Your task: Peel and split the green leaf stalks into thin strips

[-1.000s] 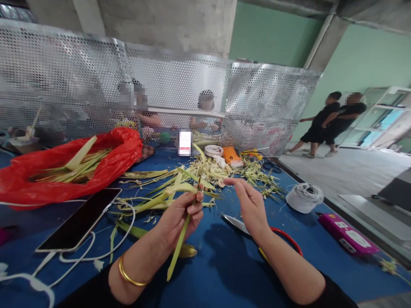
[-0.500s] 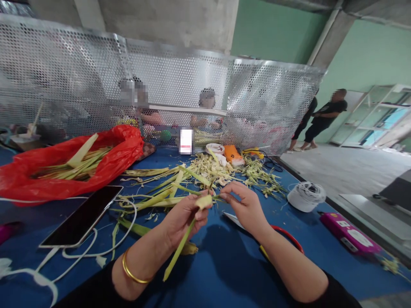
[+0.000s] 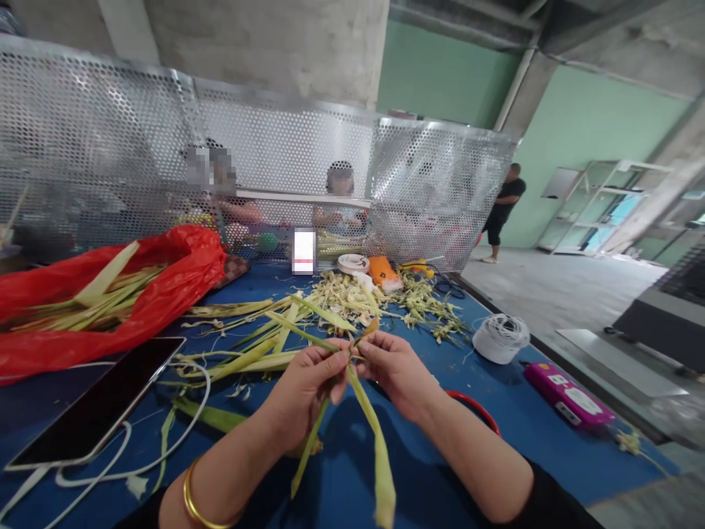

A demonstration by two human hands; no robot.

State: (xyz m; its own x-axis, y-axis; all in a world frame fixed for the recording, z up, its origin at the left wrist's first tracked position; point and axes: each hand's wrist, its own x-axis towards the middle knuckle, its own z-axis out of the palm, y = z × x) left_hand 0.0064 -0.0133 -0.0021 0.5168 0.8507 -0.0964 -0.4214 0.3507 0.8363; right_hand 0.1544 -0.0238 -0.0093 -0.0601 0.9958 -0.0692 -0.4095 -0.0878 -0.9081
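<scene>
Over the front of the blue table [image 3: 435,485], my left hand [image 3: 305,386] pinches pale green leaf strips. One leaf strip [image 3: 374,433] hangs down from between the fingertips of both hands, and a narrower strip [image 3: 309,450] hangs below the left palm. My right hand [image 3: 393,371] is closed on the same bundle, its fingertips touching the left ones at a brownish tip [image 3: 368,329]. Where the strips cross is partly covered by the fingers. Under my right forearm lies a tool with a red handle [image 3: 480,408], mostly hidden.
Leaf strips [image 3: 250,360] and a heap of scraps [image 3: 344,297] lie beyond my hands. At left are a red plastic bag [image 3: 190,253] of leaves and a tablet [image 3: 104,397] with white cables. A white cord roll [image 3: 500,339] and purple pack [image 3: 567,395] sit right. People sit behind a perforated screen [image 3: 280,150].
My right hand has come in to meet the left. The wide strip that was folded over my left fingers now hangs down between the hands. The camera view has swung right.
</scene>
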